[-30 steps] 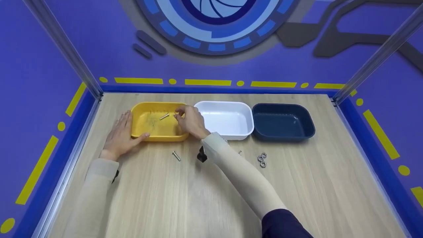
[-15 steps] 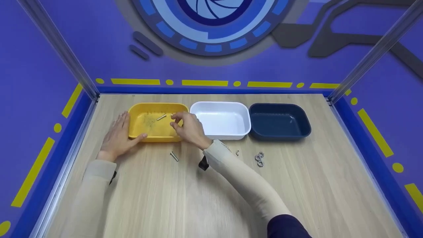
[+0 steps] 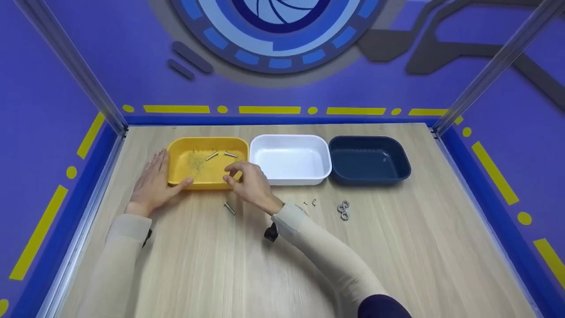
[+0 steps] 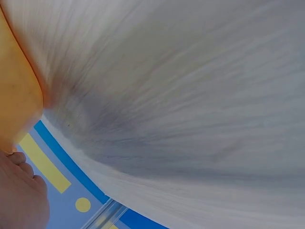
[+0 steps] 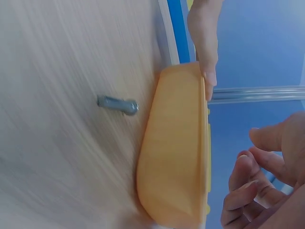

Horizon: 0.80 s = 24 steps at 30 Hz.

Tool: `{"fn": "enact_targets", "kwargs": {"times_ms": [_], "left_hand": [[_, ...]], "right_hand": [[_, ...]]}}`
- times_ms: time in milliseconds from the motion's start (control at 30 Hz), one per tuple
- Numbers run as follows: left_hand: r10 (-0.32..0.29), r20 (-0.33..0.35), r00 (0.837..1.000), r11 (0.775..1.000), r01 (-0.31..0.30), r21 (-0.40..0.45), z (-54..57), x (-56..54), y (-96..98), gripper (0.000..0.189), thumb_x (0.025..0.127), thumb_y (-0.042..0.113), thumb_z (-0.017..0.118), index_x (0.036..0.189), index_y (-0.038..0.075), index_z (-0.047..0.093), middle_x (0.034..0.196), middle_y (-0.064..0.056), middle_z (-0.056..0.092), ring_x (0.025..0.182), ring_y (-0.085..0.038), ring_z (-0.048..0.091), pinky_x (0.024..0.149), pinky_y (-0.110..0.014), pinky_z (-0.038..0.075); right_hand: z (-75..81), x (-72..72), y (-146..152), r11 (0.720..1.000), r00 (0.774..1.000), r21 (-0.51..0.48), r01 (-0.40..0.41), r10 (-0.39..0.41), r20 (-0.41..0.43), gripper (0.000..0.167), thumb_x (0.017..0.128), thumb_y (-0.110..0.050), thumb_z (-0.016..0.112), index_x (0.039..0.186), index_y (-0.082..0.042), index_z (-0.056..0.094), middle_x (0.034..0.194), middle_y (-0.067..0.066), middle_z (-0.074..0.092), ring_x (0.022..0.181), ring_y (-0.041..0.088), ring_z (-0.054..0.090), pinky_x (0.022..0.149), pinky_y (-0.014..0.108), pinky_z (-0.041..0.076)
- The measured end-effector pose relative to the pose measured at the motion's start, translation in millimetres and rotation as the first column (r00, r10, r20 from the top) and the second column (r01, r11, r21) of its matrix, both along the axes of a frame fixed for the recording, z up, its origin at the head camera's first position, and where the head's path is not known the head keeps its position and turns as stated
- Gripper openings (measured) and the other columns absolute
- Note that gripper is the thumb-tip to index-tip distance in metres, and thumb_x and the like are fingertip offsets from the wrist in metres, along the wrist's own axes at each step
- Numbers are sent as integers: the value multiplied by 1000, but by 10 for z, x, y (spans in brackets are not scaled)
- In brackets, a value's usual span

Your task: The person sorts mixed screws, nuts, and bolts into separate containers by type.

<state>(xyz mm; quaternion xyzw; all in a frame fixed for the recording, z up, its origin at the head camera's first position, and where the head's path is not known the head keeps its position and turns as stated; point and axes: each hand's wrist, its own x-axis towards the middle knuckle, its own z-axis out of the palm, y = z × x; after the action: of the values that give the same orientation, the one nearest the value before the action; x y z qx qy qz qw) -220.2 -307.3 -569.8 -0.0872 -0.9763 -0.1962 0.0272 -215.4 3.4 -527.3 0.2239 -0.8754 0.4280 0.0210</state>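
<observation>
My left hand (image 3: 152, 185) rests against the left end of a yellow plastic bin (image 3: 207, 185), fingers straight along its side and thumb over the front rim. Two bolts, one on the left (image 3: 212, 156) and one on the right (image 3: 230, 154), lie inside on the bin's floor. Over the bin's front right corner is my right hand (image 3: 250, 182), its fingers loosely bent and holding nothing; the right wrist view shows a gap between thumb and fingertips. Another bolt (image 3: 229, 208) lies on the table in front of the bin, seen close in the right wrist view (image 5: 116, 104).
A white bin (image 3: 291, 181) and a dark blue bin (image 3: 371, 180) continue the row to the right. Before them lie several small screws (image 3: 314, 202) and three nuts (image 3: 343, 210). Purple panels (image 3: 282, 95) enclose the table's back and sides.
My right hand has let go of a bolt in the yellow bin and drawn back toward the front rim. My left hand stays at the bin's side. The head view has shifted slightly.
</observation>
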Motion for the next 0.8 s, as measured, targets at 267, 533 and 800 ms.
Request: {"fn": "enact_targets", "kwargs": {"times_ms": [267,533,800], "left_hand": [[0,-3,1000,1000,0,6,33,-15,-9,119,97,74,59,168,-7,7,176,-30,11,163,-50,12,133,-65,12],[-3,10,1000,1000,3,10,41,-10,-38,120,97,73,59,168,-7,5,176,-30,9,164,-49,9,134,-64,10],[-19,6,1000,1000,19,21,16,4,-22,119,98,72,60,168,-7,4,176,-31,9,164,-50,9,134,-64,10]], "right_hand": [[-175,189,32,998,999,-67,-8,11,31,21,100,-19,77,116,-5,80,102,3,78,77,5,64,69,16,55],[-375,336,34,995,995,-99,11,-1,96,20,100,-18,77,114,-5,80,102,2,78,68,0,63,63,15,55],[-511,424,71,993,991,-119,6,10,134,17,97,-15,80,111,-6,80,97,2,79,67,1,63,60,15,53]]}}
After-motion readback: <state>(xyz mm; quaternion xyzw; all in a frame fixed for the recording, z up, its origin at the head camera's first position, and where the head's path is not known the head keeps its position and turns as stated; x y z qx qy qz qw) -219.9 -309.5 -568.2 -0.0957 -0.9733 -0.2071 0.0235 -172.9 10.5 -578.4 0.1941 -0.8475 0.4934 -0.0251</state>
